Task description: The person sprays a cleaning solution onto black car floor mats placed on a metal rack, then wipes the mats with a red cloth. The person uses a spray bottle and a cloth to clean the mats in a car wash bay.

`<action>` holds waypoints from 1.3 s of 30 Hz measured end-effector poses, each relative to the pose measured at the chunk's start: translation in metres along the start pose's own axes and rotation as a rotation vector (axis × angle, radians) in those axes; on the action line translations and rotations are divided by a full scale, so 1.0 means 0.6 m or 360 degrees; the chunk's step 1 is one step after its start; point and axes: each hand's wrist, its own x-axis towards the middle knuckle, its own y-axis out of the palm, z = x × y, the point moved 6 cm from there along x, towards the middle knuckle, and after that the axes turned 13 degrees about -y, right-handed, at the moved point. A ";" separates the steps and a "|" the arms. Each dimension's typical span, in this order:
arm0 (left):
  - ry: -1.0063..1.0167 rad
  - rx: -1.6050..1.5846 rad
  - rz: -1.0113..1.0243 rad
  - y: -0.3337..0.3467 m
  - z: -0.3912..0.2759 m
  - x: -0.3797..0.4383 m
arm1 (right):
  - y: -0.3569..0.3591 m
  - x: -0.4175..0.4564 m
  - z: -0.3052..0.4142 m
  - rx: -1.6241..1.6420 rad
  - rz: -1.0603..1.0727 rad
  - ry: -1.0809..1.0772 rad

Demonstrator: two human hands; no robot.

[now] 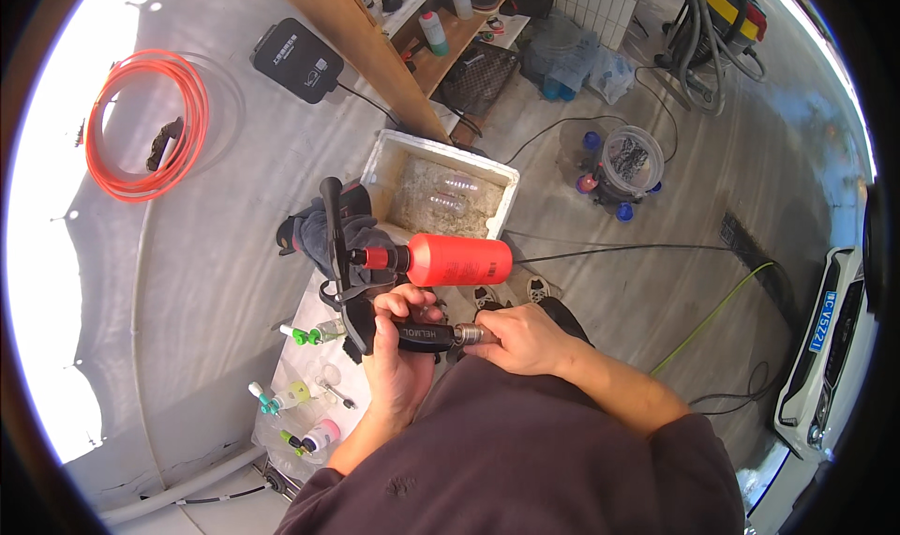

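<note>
My left hand (404, 366) cradles the black handle of a spray gun (425, 336), its fingers curled around the grip. The handle bears the maker's name Helmol. A red plastic bottle (460, 260) is attached to the gun and lies sideways beyond my hands. The gun's black nozzle tube (332, 218) points away from me. My right hand (527, 338) grips the metal coupling (470, 334) at the handle's end; my fingers hide part of it. A grey cloth (327, 239) is behind the gun's head, partly hidden by it.
Trigger spray bottles (322, 433) stand on a low table (299, 373) at left. Beyond lie a white foam box (512, 183), a bucket (657, 148) and a wooden shelf (394, 78). Hoses (710, 303) cross the floor. A vacuum cleaner (728, 18) and a white car (794, 408) are at right.
</note>
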 end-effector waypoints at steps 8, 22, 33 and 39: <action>0.0154 0.2290 0.0181 -0.017 -0.102 -0.068 | 0.005 -0.037 -0.048 -0.0703 0.0203 -0.0067; -0.1027 0.2465 0.0832 -0.001 0.173 0.022 | 0.018 -0.050 -0.092 -0.0779 0.0267 -0.0331; -0.1072 0.2638 0.0679 -0.011 0.218 0.027 | 0.062 -0.065 -0.141 -0.0751 0.0857 -0.0011; -0.1122 0.2645 0.0680 -0.034 0.226 0.030 | 0.084 -0.052 -0.155 -0.0713 0.1183 0.0103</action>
